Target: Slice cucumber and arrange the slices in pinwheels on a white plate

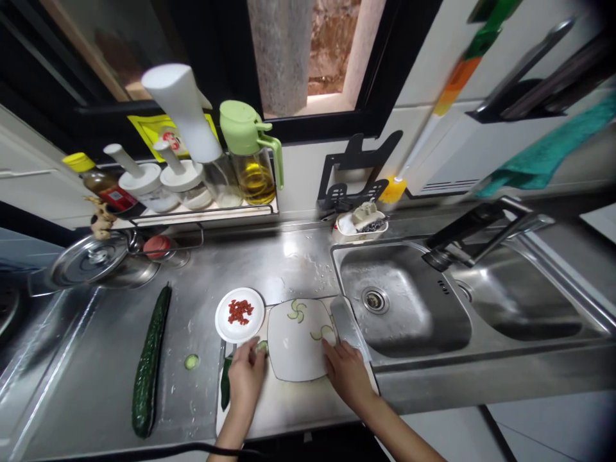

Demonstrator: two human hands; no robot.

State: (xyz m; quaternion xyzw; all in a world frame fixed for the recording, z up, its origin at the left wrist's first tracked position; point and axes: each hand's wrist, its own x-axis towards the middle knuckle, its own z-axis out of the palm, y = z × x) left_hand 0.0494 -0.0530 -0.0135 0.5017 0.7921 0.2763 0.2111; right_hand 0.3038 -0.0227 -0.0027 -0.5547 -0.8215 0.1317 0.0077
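A square white plate [296,353] lies on the white cutting board [289,410]. Near its top edge, several thin cucumber slices [297,310] form a small pinwheel. More curved cucumber slices [316,333] lie at the plate's right side, where the fingertips of my right hand [347,372] are pinched against one. My left hand [246,372] is at the plate's left edge, its fingers closed on a small cucumber slice [262,346]. A cut cucumber piece [226,385] lies beside my left hand, partly covered by it. To the right, a knife blade [349,326] rests along the board.
A small white plate [219,319] with chopped red bits sits above my left hand. On the left are a whole cucumber [151,366] and a cucumber end [191,362]. A double sink [404,301] with a black faucet [462,237] stands right; a condiment shelf [216,215] is behind.
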